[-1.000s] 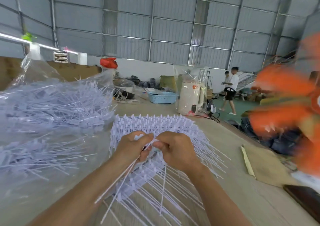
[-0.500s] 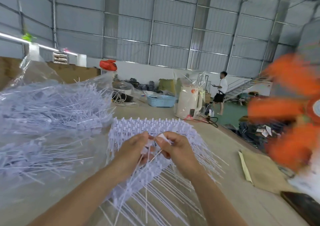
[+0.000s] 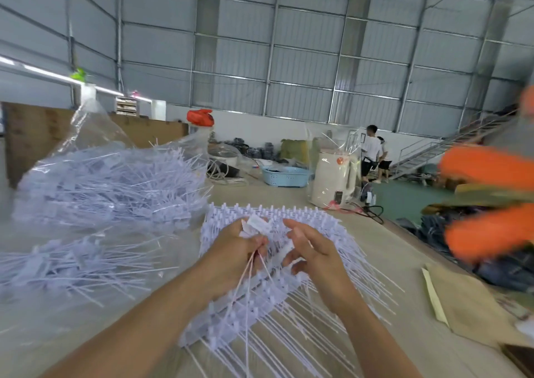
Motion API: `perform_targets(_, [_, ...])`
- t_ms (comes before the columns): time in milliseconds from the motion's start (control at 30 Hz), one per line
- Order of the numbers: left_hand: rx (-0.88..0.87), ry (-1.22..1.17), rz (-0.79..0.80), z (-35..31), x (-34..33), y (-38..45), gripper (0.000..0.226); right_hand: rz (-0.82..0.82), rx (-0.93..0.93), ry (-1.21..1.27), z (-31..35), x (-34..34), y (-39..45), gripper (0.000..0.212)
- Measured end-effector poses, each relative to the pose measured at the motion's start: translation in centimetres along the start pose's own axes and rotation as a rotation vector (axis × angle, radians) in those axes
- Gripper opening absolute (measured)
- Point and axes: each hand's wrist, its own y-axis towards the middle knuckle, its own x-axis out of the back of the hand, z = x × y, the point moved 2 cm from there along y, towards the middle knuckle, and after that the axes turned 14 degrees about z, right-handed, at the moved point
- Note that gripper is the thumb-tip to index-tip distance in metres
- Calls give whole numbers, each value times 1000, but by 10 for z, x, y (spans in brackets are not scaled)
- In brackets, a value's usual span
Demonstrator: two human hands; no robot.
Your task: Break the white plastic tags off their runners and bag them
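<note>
A stack of white plastic tags on their runners [image 3: 291,296] lies on the table in front of me, with thin tails fanning out toward me and to the right. My left hand [image 3: 231,253] grips a small bunch of loose tags [image 3: 255,223]; their heads stick up above the fingers and their tails hang down below the fist. My right hand [image 3: 313,254] hovers over the stack with fingers loosely curled around a single white tag [image 3: 284,250]. A clear plastic bag [image 3: 95,186] full of loose tags lies at the left.
An orange fan [image 3: 491,204] spins blurred at the right edge. Brown paper [image 3: 468,305] lies on the table [image 3: 387,250] at the right. Farther back stand a blue basket [image 3: 284,176], a cream appliance [image 3: 333,182] and two people [image 3: 372,150].
My hands have pulled apart from one another. The left hand now holds the tag bunch higher, and the right hand has come away to the right with one tag.
</note>
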Motion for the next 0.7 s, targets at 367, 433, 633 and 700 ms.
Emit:
perform_targets(367, [-98, -222, -915, -45, 193, -58, 30, -56, -59, -98, -16, 1, 4, 17])
perform_targets(433, [-18, 35, -1097, -38, 213, -67, 18, -35, -67, -111, -18, -1, 5, 17])
perform_targets(633, [290, 591, -1224, -34, 231, -79, 34, -24, -60, -126, -21, -1, 6, 17])
perform_targets(700, [269, 723, -1247, -35, 229, -82, 37, -23, -61, -141, -21, -2, 7, 17])
